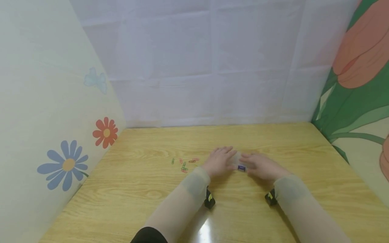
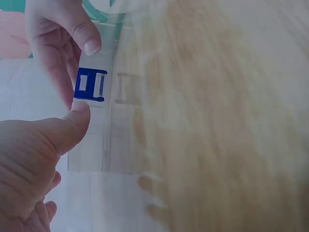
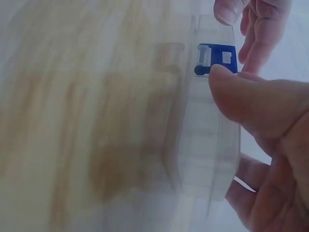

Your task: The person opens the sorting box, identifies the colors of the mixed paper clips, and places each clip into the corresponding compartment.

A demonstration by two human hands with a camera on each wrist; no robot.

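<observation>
A small clear plastic box (image 1: 238,161) with a blue clasp (image 1: 241,168) sits between both hands just above the wooden table (image 1: 136,189). My left hand (image 1: 220,160) grips the box's left side. In the left wrist view its thumb (image 2: 72,123) presses the box (image 2: 108,140) below the clasp (image 2: 90,85), and its fingers show through the plastic underneath. My right hand (image 1: 258,165) grips the right side. In the right wrist view its thumb (image 3: 241,94) lies on the box (image 3: 207,145) at the clasp (image 3: 215,58), with fingers curled beneath. What is inside the box cannot be made out.
Several coloured paper clips (image 1: 183,163) lie scattered on the table left of the hands. Flower-printed panels stand at the left (image 1: 70,163) and right (image 1: 358,101), and a white sheet (image 1: 212,67) closes the back. A black camera (image 1: 209,200) sits on each wrist.
</observation>
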